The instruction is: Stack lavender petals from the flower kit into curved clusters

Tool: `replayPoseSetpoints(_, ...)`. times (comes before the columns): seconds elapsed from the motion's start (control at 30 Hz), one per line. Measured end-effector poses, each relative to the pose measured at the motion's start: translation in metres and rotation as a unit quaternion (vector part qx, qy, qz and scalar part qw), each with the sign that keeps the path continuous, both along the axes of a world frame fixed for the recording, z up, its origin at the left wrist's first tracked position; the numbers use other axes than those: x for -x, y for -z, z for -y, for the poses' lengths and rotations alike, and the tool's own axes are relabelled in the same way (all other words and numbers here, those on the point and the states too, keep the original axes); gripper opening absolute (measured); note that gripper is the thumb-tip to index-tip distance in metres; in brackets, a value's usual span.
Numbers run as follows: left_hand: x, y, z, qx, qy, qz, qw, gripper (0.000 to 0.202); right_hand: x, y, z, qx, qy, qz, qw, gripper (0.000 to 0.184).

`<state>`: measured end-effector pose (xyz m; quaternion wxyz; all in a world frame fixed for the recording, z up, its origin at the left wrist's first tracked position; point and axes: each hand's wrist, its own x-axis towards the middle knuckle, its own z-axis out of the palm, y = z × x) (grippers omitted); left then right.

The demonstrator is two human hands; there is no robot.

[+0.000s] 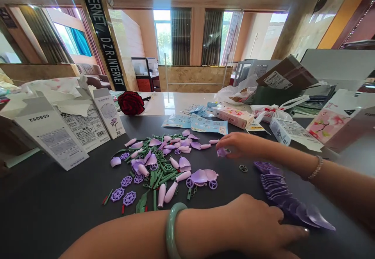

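Observation:
My left hand, below a green bangle, reaches across the front of the table. Its fingers are stretched out beside a row of overlapping dark purple petal pieces; whether they touch is unclear. Farther back, my right hand has its fingertips closed on a small light-purple petal piece. Left of it spreads a pile of toy flower parts: green stem pieces, pale pink bud pieces, lilac petals and purple spoked rings. A dark grey ring lies alone near my right hand.
Opened white boxes stand at the left, near a dark red artificial rose. Blue printed sheets and a pink box lie at the back. More boxes, plastic bags and a brown carton crowd the right.

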<state>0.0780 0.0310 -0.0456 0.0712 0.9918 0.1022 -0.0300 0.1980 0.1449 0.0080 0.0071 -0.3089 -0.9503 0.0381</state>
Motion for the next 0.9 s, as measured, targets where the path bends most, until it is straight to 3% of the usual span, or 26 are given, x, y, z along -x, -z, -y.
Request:
replayPoseSetpoints(0.2, 0.001, -0.003, 0.001, -0.005, -0.004, -0.004, 1.0, 0.061, -0.063, -0.031, -0.021, -0.065, 0.136, -0.031, 0.988, 0.032)
replayPoseSetpoints(0.4, 0.001, -0.004, 0.002, -0.005, -0.005, 0.01, 1.0, 0.058, -0.108, -0.017, -0.019, 0.009, 0.181, 0.021, 0.983, 0.03)
replayPoseSetpoints(0.6, 0.001, -0.007, 0.003, -0.014, -0.004, -0.006, 1.0, 0.057, -0.123, -0.001, -0.017, 0.03, 0.196, 0.019, 0.98, 0.031)
replayPoseSetpoints(0.9, 0.002, -0.008, 0.005, -0.024, -0.008, -0.012, 1.0, 0.059, -0.118, 0.007, -0.023, 0.041, 0.2, -0.004, 0.979, 0.036)
